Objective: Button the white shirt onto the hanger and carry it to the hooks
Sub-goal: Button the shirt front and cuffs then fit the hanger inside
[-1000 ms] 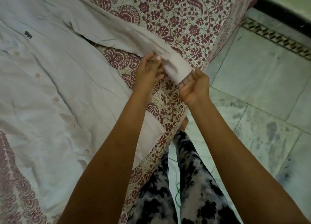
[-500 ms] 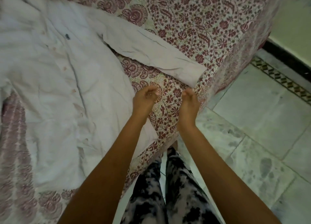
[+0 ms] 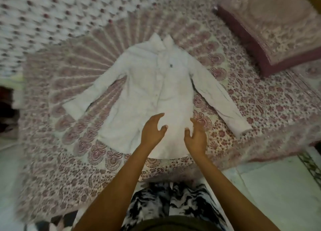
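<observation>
Fingers (image 3: 157,117): both sets spread, loosely bent, holding nothing. The left hand (image 3: 152,131) & right hand (image 3: 195,137) hover over the lower front of the white shirt (image 3: 147,85), near its hem; contact w/ cloth can't be told (blur). Shirt lies flat, front up, on the bed (image 3: 260,100), collar (image 3: 161,43) at far end, sleeves out left & right, placket (image 3: 160,78) apparently closed. No hanger in view. Step, prob.: smoothing the body before lifting. To do well: palms flat, sweep from placket outward, keep hem straight, don't drag body out of line w/ sleeves. Change vs. earlier: 1 s ago both hands pinched the cuff (image 3: 243,128) of the right sleeve (image 3: 222,102). 0.5 s ago the cuff lay released, hands curled just near of it at bed edge. Now hands are over the body, and the view has swung to take in the whole shirt.
</observation>
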A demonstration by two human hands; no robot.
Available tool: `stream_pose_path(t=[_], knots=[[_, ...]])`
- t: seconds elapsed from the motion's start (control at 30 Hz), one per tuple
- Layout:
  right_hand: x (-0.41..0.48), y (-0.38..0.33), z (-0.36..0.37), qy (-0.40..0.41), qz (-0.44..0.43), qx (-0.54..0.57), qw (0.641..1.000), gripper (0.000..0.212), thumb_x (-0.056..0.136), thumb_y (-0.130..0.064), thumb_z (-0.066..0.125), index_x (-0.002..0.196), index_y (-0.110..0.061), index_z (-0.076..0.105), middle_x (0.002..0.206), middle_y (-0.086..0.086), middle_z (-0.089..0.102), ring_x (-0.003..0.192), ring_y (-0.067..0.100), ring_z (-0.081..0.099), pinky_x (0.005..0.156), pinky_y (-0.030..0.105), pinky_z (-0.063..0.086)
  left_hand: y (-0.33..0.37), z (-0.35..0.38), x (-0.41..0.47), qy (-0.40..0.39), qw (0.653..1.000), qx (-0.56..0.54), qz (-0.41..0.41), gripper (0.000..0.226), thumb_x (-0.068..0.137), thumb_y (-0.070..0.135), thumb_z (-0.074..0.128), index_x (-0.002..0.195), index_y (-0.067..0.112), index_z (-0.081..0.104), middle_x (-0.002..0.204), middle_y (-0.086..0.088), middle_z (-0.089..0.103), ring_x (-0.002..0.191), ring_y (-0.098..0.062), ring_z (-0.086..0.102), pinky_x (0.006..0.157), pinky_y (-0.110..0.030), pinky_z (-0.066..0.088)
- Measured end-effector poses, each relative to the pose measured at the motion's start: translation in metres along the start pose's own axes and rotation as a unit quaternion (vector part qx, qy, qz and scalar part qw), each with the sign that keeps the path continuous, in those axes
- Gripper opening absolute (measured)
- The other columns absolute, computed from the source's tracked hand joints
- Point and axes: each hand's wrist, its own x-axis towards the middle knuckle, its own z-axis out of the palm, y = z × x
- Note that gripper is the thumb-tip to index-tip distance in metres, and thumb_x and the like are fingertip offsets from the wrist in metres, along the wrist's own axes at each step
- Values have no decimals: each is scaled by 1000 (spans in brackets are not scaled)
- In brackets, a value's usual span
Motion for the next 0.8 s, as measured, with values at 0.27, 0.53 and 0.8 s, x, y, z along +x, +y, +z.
stream_pose_path(t=[0.27, 0.53, 0.8], knots=[[-22, -89, 87, -111, -125, -39, 985, 44, 91, -16, 50, 134, -12, 44, 139, 8, 49, 128, 27, 45, 107, 38, 34, -77, -103, -31, 103, 993, 13, -62, 44, 87, 28, 58, 129, 18, 51, 136, -5, 51, 126, -23, 47, 101, -27, 36], [-56, -159, 212, -136, -151, -61, 977, 47, 91, -17, 50, 137, -13, 39, 141, 7, 46, 127, 27, 46, 105, 40, 38, -194, -209, -35, 146, 985, 2, -91, 47, 88, 24, 58, 133, 18, 47, 139, -8, 48, 127, -26, 46, 97, -33, 41], [-93, -213, 365, -162, -74, -58, 982, 49, 91, -16, 52, 138, -11, 38, 142, 10, 45, 123, 30, 50, 101, 37, 39, -337, -298, -2, 106, 987, 6, -120, 50, 89, 19, 57, 137, 18, 42, 137, -8, 51, 122, -26, 50, 98, -34, 43]])
